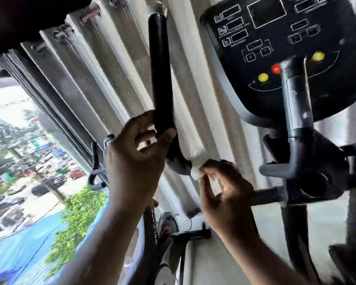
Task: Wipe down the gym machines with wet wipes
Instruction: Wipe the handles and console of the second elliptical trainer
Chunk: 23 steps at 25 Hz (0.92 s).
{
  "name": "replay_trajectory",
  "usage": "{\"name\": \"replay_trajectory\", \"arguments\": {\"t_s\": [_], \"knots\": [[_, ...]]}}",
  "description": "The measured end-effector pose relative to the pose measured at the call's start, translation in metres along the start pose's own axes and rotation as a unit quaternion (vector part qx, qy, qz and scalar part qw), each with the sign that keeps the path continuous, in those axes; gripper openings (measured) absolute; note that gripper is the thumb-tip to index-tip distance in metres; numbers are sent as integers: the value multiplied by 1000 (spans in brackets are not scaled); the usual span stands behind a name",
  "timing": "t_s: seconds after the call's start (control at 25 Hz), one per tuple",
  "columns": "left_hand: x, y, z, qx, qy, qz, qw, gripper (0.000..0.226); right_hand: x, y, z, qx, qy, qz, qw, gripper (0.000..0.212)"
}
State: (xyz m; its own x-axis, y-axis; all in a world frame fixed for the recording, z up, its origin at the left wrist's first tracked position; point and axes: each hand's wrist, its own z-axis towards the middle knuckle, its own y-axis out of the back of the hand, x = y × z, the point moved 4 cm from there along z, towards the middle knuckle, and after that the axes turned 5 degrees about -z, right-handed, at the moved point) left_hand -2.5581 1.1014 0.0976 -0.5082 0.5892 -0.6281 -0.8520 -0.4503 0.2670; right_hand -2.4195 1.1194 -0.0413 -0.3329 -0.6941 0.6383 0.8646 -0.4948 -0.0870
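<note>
Left of the console (pixel 286 48), the left hand (pixel 136 155) curls its fingers round the black handlebar (pixel 159 68). The right hand (pixel 226 194) pinches the white wipe (pixel 196 174) against its lower bend.

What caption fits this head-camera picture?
Left hand grips the black handlebar while right hand pinches a white wipe against it.

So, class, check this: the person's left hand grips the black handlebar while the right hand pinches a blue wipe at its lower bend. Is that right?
Not quite: the wipe is white, not blue. The head view shows the left hand gripping the black handlebar while the right hand pinches the white wipe at its lower bend.
</note>
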Motion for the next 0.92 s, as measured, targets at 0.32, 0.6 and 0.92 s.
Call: {"name": "replay_trajectory", "arguments": {"t_s": [0.32,0.6,0.92], "knots": [[10,-14,-20,-100,-101,47,989,44,-48,-13,5,14,-186,9,982,18],[16,-21,-25,-137,-153,50,977,41,-86,-27,-10,8,-59,-47,997,40],[21,-20,-26,-121,-185,39,975,37,-109,-36,-16,23,-25,-90,995,35]]}}
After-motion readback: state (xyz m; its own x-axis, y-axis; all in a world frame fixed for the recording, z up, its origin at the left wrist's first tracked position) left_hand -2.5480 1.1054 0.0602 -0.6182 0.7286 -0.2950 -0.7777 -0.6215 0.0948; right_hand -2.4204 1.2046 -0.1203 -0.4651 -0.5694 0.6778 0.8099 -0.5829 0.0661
